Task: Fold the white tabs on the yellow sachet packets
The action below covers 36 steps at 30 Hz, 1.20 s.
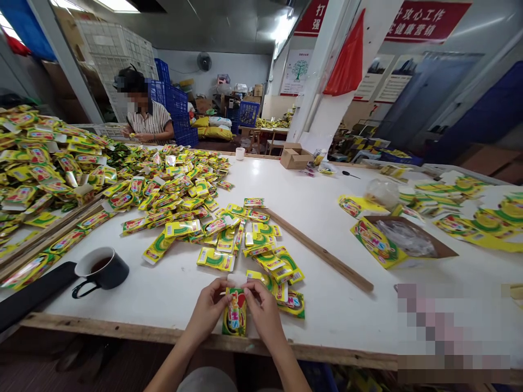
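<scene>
Between my hands at the table's front edge is a small yellow and green printed carton [234,318] with a white flap at its far end. My left hand [210,305] pinches the carton's upper left corner. On the other side, the fingers of my right hand [261,307] close on its upper right corner by the flap. Just beyond my hands lie several like cartons [216,259], flat and overlapping. More of them [292,302] sit right beside my right hand.
A large heap of cartons [44,158] fills the left. A dark mug [108,272] of brown liquid stands near the front left. A wooden strip [322,250] lies right of centre, near an open printed box [379,245]. Across the table sits a person [149,117].
</scene>
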Motion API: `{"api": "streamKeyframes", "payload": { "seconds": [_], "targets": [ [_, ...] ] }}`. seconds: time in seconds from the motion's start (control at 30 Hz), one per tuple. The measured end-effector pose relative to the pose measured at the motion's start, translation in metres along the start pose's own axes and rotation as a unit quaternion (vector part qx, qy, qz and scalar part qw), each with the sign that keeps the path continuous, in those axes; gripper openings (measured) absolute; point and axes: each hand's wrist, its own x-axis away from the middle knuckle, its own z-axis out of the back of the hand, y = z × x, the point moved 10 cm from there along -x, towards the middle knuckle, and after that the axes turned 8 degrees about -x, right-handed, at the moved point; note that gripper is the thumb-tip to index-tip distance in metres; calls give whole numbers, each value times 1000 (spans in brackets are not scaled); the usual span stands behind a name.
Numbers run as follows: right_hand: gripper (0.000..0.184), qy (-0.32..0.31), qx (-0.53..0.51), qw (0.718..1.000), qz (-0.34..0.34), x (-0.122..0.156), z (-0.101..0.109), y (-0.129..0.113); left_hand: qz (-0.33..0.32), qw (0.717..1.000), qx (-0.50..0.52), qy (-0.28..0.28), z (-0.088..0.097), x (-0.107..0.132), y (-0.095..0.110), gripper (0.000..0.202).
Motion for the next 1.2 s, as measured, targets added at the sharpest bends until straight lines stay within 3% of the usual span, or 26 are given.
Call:
{"api": "streamKeyframes", "payload": {
  "seconds": [0.13, 0.27, 0.37, 0.67, 0.9, 1.07, 1.13, 1.2],
  "targets": [
    [21, 4, -17, 1000, 8, 0, 0, 0, -14, 999, 39, 28, 3, 1, 3, 38],
    [13, -26, 0, 999, 39, 5, -6, -18, -8, 999, -42, 27, 3, 5, 9, 17],
    [11, -17, 2, 998, 55, 8, -7, -29, -11, 996, -74, 46, 4, 8, 14, 18],
    [14, 23, 46, 998, 29, 0, -6, -22, -4, 991, -83, 102, 8, 4, 15, 18],
    [15, 10, 13, 1000, 25, 7, -3, -18, 7, 996, -61, 64, 7, 8, 9, 19],
    [17, -22, -17, 1000, -4, 11, -14, -8, -22, 992, -109, 58, 8, 12, 12, 17],
    [17, -12, -5, 1000, 10, 15, -8, -15, -33, 989, -133, 46, 6, 11, 17, 18],
    [18, 30, 29, 998, 45, 26, 21, -30, -49, 983, -173, 33, 7, 6, 25, 21]
  ]
}}
